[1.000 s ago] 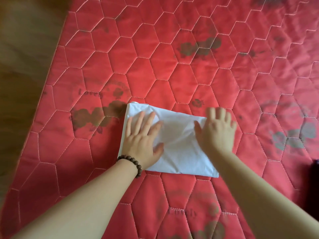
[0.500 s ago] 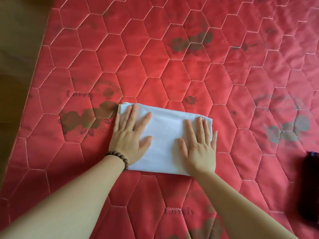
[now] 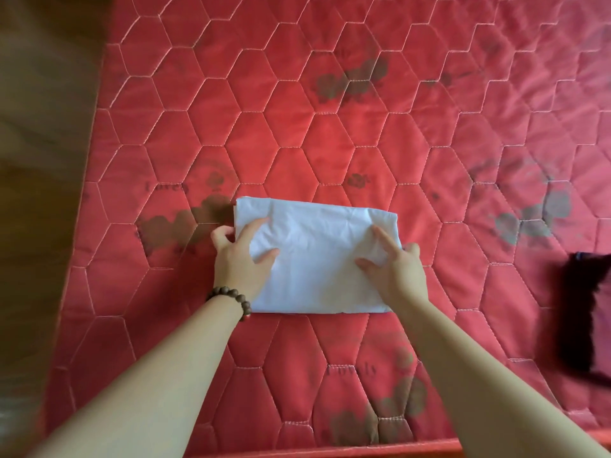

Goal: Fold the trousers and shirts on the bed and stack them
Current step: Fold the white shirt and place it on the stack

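A single wide-angle view comes from the person's head, looking forward and steeply down onto the bed, close enough that both forearms reach in from the bottom edge. The folded white garment sits near the middle of the frame. The bed's left edge and wooden floor run down the left side; a dark garment is cut off at the right.

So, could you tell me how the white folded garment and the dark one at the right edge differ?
The white folded garment lies mid-bed in full view, a neat rectangle; the dark garment is cut off by the frame, its shape unclear. The left hand and right hand grip the white one's sides; nothing touches the dark one. Both rest on the red quilt.
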